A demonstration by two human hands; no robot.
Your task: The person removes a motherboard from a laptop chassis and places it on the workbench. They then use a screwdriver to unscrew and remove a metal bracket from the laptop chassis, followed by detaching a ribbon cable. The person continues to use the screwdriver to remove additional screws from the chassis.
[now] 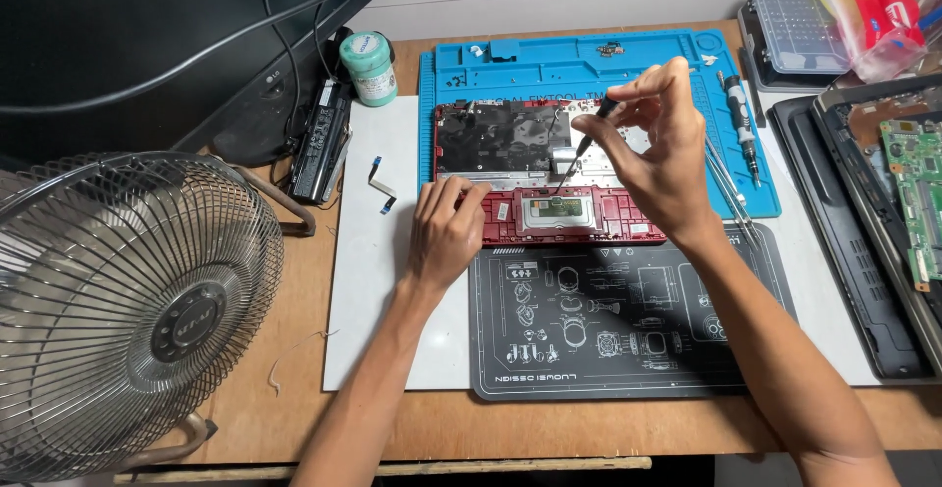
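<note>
Nearest the lens, a round wire-cage metal fan [128, 301] fills the left edge of the brown wooden desk [294, 418]. Behind it, at the back-left corner, stands a black monitor [147, 36]. A white rectangular sheet [373, 291] covers the desk's middle, and on it lie a blue silicone work mat [491, 65] toward the back edge and a black printed mat with white diagrams [628, 320] toward the front edge. Along the right edge lies a black laptop shell [844, 242] with a green circuit board [913, 183] beside it.

Across the seam of the two mats rests the opened red laptop palm-rest case [549, 178], inner side up, with its grey touchpad plate [557, 212] at its front edge. The left hand [444, 232] lies flat, fingers together, pressing on the case's front-left corner. The right hand [659, 149] hovers over the case's right half, thumb and fingers pinched on a slim black-handled screwdriver [589, 139] whose tip points down toward the touchpad plate.

A green-lidded round jar [369, 67] stands at the blue mat's back-left corner, and a small white-and-blue ribbon cable [381, 185] lies on the white sheet, left of the case.
</note>
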